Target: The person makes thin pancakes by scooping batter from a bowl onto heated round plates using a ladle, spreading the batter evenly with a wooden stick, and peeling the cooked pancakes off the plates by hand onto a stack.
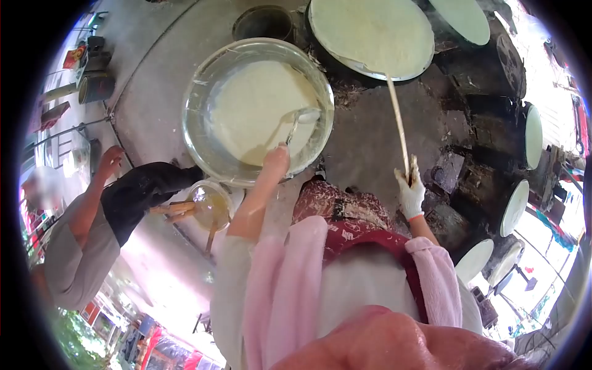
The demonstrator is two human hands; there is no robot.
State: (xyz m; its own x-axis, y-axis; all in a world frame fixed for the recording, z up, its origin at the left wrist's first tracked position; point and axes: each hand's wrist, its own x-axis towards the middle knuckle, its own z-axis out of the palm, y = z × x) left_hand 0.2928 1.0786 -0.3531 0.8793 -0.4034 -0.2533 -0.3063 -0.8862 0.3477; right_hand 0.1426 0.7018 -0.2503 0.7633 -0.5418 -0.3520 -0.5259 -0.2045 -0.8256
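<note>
My left hand (pixel 277 159) is closed round the handle of a ladle (pixel 306 116), whose bowl is over the pale batter (pixel 256 105) in a large metal basin (pixel 196 126). In a white glove, my right hand (pixel 411 192) holds the lower end of a long wooden stick (pixel 398 117). The stick's far end reaches the near edge of a big round pan (pixel 373 34) covered with a pale layer of batter.
More round pans (pixel 461 18) curve along the right over dark stoves. A small bowl (pixel 209 206) with wooden tools stands below the basin, and a dark pot (pixel 264 23) is above it. Another person (pixel 86 246) is at the left.
</note>
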